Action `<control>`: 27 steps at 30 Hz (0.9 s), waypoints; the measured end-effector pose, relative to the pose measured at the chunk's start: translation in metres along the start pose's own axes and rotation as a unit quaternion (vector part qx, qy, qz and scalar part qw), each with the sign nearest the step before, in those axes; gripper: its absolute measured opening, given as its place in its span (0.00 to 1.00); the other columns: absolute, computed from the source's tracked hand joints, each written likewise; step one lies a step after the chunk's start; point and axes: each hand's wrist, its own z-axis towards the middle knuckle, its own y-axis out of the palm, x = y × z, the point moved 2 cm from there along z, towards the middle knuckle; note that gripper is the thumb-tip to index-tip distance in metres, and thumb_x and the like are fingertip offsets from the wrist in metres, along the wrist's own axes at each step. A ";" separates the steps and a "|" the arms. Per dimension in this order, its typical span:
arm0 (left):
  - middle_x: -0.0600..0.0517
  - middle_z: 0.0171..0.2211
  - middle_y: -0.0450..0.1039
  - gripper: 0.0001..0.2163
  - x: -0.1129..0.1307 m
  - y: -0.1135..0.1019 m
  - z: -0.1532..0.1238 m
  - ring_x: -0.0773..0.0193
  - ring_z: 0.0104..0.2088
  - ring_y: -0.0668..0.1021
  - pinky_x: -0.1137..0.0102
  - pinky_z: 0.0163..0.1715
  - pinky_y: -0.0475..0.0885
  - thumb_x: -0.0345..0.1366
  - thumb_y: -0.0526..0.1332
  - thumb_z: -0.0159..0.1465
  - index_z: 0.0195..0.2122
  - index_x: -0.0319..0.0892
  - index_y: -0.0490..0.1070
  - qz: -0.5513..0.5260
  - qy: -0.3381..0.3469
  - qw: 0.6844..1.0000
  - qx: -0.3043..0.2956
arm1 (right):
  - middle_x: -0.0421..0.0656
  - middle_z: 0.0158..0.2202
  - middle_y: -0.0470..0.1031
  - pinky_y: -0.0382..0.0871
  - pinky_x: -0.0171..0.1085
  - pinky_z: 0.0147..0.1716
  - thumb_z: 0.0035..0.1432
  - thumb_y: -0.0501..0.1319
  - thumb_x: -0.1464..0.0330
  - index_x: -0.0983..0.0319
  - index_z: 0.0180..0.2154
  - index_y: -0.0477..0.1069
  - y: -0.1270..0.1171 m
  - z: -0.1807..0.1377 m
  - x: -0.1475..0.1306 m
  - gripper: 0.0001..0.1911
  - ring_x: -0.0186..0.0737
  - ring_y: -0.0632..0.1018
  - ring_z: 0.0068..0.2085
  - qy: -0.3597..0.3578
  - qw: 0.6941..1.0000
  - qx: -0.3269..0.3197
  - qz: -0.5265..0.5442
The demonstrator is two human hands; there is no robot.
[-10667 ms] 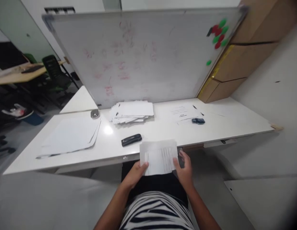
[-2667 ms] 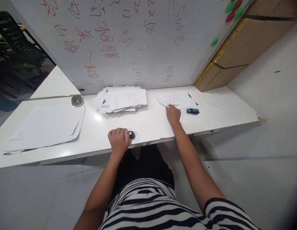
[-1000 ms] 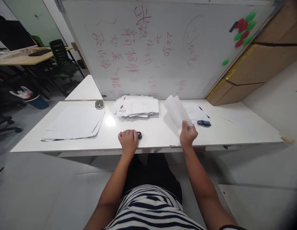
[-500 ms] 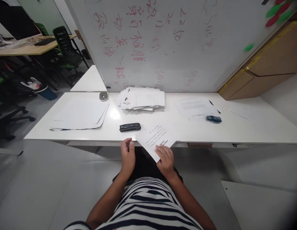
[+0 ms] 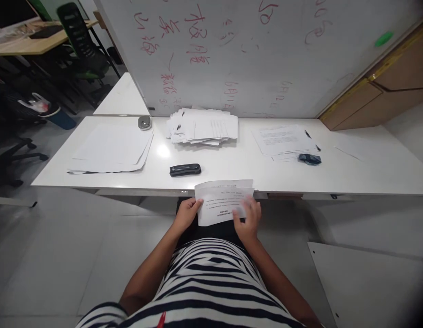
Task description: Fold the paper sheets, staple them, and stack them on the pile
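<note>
My left hand point(image 5: 187, 214) is closed on the left edge of some printed paper sheets point(image 5: 221, 205), with the thumb on the front face. The sheets hang just off the desk's front edge, above my lap, and a second sheet's edge shows behind the top one. At their right side is my right hand point(image 5: 247, 221), its fingers in front of the print and apart from the thumb. Motion blurs these fingertips, but the hand looks open. A black stapler point(image 5: 186, 170) lies on the desk, beyond my left hand.
A thick paper stack point(image 5: 204, 127) stands against the whiteboard point(image 5: 204, 82). Large sheets point(image 5: 109, 150) lie at the left near a small grey device point(image 5: 144, 122). More printed sheets point(image 5: 282, 140) and a dark blue object point(image 5: 309, 159) are at the right. Cardboard boxes point(image 5: 358, 105) stand behind.
My left hand has taken hold of the sheets. They have turned from slanted to nearly level and come off the desk. My right hand has shifted to their right side. The view has tilted down.
</note>
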 end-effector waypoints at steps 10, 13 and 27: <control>0.51 0.30 0.78 0.20 0.019 -0.004 0.000 0.60 0.32 0.76 0.70 0.32 0.69 0.52 0.57 0.61 0.31 0.39 0.76 0.074 0.000 0.993 -0.093 | 0.48 0.45 0.78 0.73 0.48 0.46 0.47 0.69 0.56 0.61 0.46 0.68 -0.016 -0.004 0.052 0.26 0.46 0.79 0.42 0.466 0.775 -0.017 0.426; 0.51 0.36 0.79 0.20 0.047 -0.008 -0.004 0.58 0.37 0.77 0.67 0.38 0.71 0.52 0.55 0.62 0.36 0.40 0.77 0.099 0.049 0.988 -0.104 | 0.47 0.40 0.80 0.74 0.46 0.41 0.46 0.70 0.57 0.61 0.43 0.71 -0.044 0.021 0.043 0.25 0.46 0.79 0.38 0.438 0.811 -0.030 0.386; 0.50 0.37 0.77 0.13 0.094 -0.007 0.042 0.59 0.40 0.76 0.67 0.43 0.69 0.45 0.57 0.63 0.38 0.43 0.76 0.119 0.245 0.954 0.127 | 0.50 0.44 0.76 0.70 0.50 0.47 0.59 0.58 0.58 0.62 0.49 0.70 -0.040 0.125 0.044 0.20 0.50 0.75 0.47 0.099 0.994 -0.006 0.036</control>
